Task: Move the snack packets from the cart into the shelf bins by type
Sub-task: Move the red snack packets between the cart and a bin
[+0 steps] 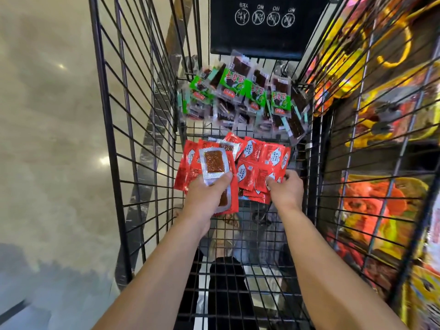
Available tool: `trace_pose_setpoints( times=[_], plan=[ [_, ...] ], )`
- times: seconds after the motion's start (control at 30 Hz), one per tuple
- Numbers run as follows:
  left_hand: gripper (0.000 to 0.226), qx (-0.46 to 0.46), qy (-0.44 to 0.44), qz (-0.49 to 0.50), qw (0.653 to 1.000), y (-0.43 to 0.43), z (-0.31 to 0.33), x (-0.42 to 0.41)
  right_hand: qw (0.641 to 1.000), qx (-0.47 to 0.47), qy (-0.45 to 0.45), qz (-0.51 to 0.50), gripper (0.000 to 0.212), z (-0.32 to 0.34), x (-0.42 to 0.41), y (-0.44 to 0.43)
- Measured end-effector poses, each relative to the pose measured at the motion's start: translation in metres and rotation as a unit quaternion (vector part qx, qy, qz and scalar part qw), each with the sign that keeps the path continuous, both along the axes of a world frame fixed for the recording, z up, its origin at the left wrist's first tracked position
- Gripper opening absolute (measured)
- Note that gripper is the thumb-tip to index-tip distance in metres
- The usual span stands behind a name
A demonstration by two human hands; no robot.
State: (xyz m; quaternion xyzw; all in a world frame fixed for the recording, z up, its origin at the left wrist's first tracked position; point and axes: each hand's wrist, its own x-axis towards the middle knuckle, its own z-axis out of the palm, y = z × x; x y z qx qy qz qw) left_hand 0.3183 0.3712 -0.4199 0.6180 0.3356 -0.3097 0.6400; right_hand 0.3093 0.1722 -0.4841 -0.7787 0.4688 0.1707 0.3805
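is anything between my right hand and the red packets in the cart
Nothing visible: the right hand already pinches the red foil snack packets on the black wire cart floor. The green-labelled clear packets lie farther back, out of the way.

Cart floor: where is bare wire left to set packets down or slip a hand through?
Bare black wire cart floor lies at the near end, short of the red foil packets. A thin strip separates them from the green-and-clear packets. Both heaps are crowded; left hand and right hand grip red ones.
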Motion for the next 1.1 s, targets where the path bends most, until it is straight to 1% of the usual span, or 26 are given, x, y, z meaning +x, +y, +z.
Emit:
trace_pose_setpoints(
  times=[0.13,0.27,0.37,0.43,0.5,0.57,0.63,0.67,0.77,0.87,1.0,1.03,1.1],
  plan=[
    [0.023,-0.020,0.007,0.013,1.000,0.000,-0.002,-0.003,0.997,0.040,-0.055,-0.047,0.027,0.002,-0.011,-0.004],
    [0.024,-0.015,0.009,0.017,1.000,0.001,-0.002,-0.008,0.990,0.064,-0.089,-0.091,0.024,0.012,-0.021,-0.013],
    [0.022,-0.013,0.015,0.017,1.000,0.000,0.000,-0.010,0.979,0.110,-0.121,-0.118,0.021,0.026,-0.033,-0.019],
    [0.021,-0.019,0.019,0.017,1.000,-0.001,0.004,-0.010,0.963,0.179,-0.150,-0.135,0.021,0.041,-0.040,-0.019],
    [0.024,-0.019,0.017,0.012,1.000,-0.003,0.008,-0.010,0.934,0.273,-0.183,-0.143,0.026,0.057,-0.045,-0.015],
    [0.035,-0.024,0.015,0.002,1.000,-0.005,0.011,-0.010,0.902,0.351,-0.212,-0.136,0.031,0.073,-0.047,-0.007],
    [0.051,-0.047,0.010,-0.005,0.999,-0.007,0.013,-0.010,0.884,0.393,-0.230,-0.110,0.034,0.084,-0.046,0.005],
    [0.058,-0.068,0.005,-0.010,0.998,-0.008,0.015,-0.009,0.884,0.397,-0.231,-0.089,0.033,0.088,-0.045,0.013],
    [0.077,-0.113,0.015,-0.029,0.993,-0.012,0.020,-0.009,0.904,0.369,-0.215,-0.001,0.033,0.093,-0.044,0.037],
    [0.065,-0.114,0.010,-0.035,0.993,-0.012,0.021,-0.009,0.921,0.324,-0.205,0.071,0.027,0.093,-0.044,0.051],
    [0.055,-0.126,-0.008,-0.010,0.992,-0.007,0.018,-0.014,0.948,0.210,-0.179,0.160,0.022,0.086,-0.044,0.055],
    [0.052,-0.116,-0.008,-0.002,0.993,-0.007,0.017,-0.015,0.948,0.187,-0.171,0.190,0.025,0.084,-0.045,0.054],
    [0.047,-0.097,-0.006,0.005,0.995,-0.005,0.013,-0.016,0.942,0.177,-0.151,0.241,0.026,0.082,-0.046,0.051]
  ],
)
